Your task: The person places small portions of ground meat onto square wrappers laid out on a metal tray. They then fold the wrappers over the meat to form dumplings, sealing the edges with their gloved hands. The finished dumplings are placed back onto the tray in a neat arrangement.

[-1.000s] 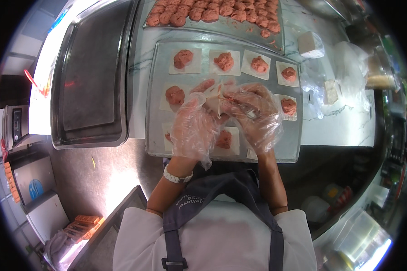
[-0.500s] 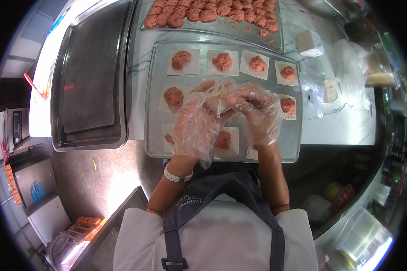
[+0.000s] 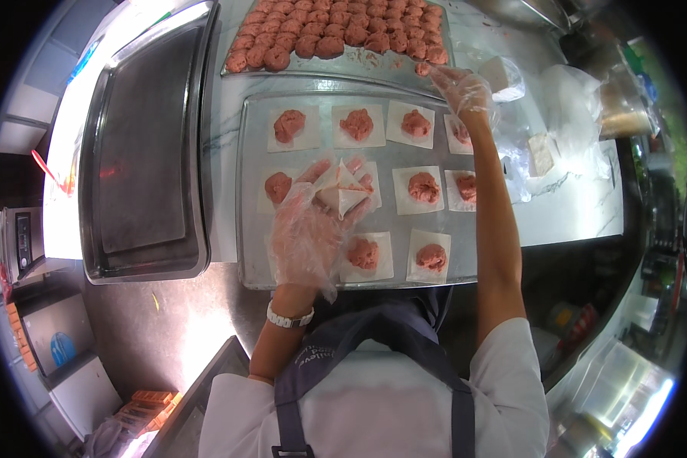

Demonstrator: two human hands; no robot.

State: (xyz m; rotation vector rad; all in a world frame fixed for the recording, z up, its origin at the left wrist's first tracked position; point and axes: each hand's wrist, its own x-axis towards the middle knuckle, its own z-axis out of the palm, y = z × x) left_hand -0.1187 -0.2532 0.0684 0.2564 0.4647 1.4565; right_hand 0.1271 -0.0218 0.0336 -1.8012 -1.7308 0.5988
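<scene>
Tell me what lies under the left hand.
A metal tray, with white wrappers and pink filling partly showing on both sides of the left hand. Whatever is directly beneath it is covered and cannot be seen.

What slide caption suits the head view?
Gloved left hand cradling a folded wrapper, gloved right hand at a metal tray of filling balls.

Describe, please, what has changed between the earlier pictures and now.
The right hand has let go of the folded wrapper and moved up and to the right, beside a small pink lump on the upper tray; whether it touches the lump is unclear. The left hand still holds the wrapper, and the filled squares remain on the lower tray.
</scene>
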